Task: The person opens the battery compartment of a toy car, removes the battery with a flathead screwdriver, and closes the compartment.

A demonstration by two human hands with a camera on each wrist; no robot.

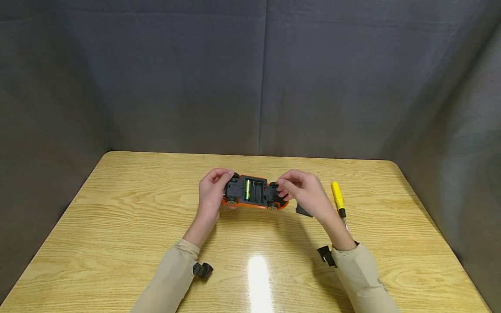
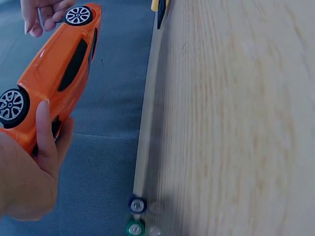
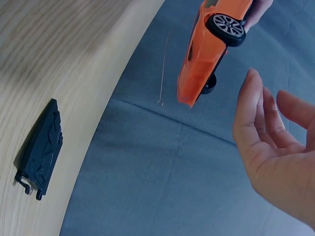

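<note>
- I see a toy car [image 1: 253, 193] of glossy orange plastic, its underside matt black.
- The table [image 1: 117, 208] looks like pale wood-grain laminate, smooth and shiny.
- The backdrop [image 1: 156, 78] is matt grey cloth.
- The screwdriver [image 1: 338, 198] handle looks like yellow plastic.

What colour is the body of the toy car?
Orange. The toy car shows its body best in the left wrist view, with black windows.

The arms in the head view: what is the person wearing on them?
Both arms wear long beige sleeves that end at the wrist: left sleeve, right sleeve. The left hand and right hand are bare. A small black camera unit sits at each wrist.
</note>
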